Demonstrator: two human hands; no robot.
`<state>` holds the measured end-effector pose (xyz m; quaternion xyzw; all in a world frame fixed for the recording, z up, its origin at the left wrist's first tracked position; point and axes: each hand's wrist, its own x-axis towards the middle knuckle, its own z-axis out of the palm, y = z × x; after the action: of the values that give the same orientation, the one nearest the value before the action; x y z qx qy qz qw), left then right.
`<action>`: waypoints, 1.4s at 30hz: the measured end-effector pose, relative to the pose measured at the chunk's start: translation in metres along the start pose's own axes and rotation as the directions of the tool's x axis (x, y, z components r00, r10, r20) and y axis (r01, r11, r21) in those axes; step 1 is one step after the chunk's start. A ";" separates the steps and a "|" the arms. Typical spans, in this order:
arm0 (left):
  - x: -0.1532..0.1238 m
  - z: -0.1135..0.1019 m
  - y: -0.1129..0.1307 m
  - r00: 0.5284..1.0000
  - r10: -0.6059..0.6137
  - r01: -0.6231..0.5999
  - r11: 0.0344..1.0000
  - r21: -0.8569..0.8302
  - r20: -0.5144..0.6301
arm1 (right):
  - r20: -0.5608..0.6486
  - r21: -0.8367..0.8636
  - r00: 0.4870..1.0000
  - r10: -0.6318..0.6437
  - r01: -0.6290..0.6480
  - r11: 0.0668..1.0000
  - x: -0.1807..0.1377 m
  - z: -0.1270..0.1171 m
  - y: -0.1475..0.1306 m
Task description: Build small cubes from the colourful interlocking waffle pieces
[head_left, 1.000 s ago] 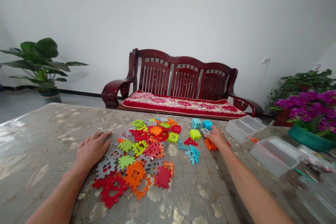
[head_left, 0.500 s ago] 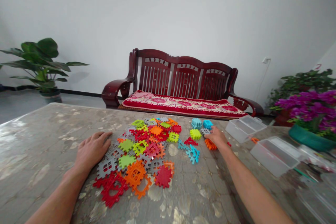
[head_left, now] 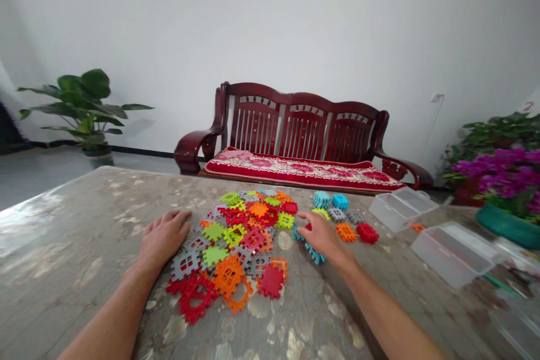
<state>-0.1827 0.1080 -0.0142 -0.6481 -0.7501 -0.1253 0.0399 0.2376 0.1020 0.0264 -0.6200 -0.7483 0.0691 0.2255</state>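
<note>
My left hand (head_left: 166, 236) lies flat on the table, fingers loosely stretched, against the left side of a pile of toothed plastic building pieces. Grey (head_left: 185, 263), red (head_left: 196, 295), orange (head_left: 228, 274) and lime green (head_left: 215, 255) pieces overlap there. My right hand (head_left: 323, 232) reaches over a few pieces just right of the pile, its fingers apart and no piece visible in its grasp. Light blue pieces (head_left: 315, 255) and a bit of red show from under it. Beyond it stand small stacks: blue (head_left: 322, 199), grey (head_left: 336, 214), orange (head_left: 346, 232) and red (head_left: 367, 233).
Clear plastic boxes (head_left: 453, 253) stand along the table's right side, near a green pot (head_left: 506, 225) with purple flowers. A dark red wooden bench (head_left: 304, 124) with a red cushion is behind the table. A leafy plant (head_left: 86, 104) stands at far left.
My right hand has moved left and nearer, from the small stacks to the pieces beside the pile. My left hand stays resting. The whole view has shifted slightly.
</note>
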 end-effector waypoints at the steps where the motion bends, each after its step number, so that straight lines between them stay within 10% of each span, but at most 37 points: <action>1: 0.000 0.000 0.000 1.000 0.001 -0.001 1.000 0.001 -0.001 | 0.026 -0.029 0.998 -0.050 0.051 0.998 0.001 0.004 -0.010; 12: 0.001 0.001 -0.001 1.000 0.010 -0.011 1.000 -0.015 -0.016 | 0.145 -0.216 0.984 -0.105 0.135 0.967 0.003 0.015 -0.033; 23: -0.001 -0.002 0.002 1.000 0.001 -0.002 1.000 -0.021 -0.023 | 0.166 0.175 0.983 -0.075 0.046 0.984 0.012 -0.012 -0.002; 28: -0.001 -0.003 0.002 1.000 0.004 -0.004 0.999 -0.032 -0.012 | -0.001 0.044 0.998 0.061 -0.061 0.997 -0.002 -0.007 -0.007; 42: -0.002 -0.003 0.002 1.000 0.005 -0.005 1.000 -0.024 -0.014 | 0.154 -0.291 0.988 -0.004 0.049 0.956 -0.040 -0.008 -0.031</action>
<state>-0.1812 0.1060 -0.0116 -0.6496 -0.7465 -0.1387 0.0375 0.2186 0.0555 0.0352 -0.6294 -0.7735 0.0012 0.0742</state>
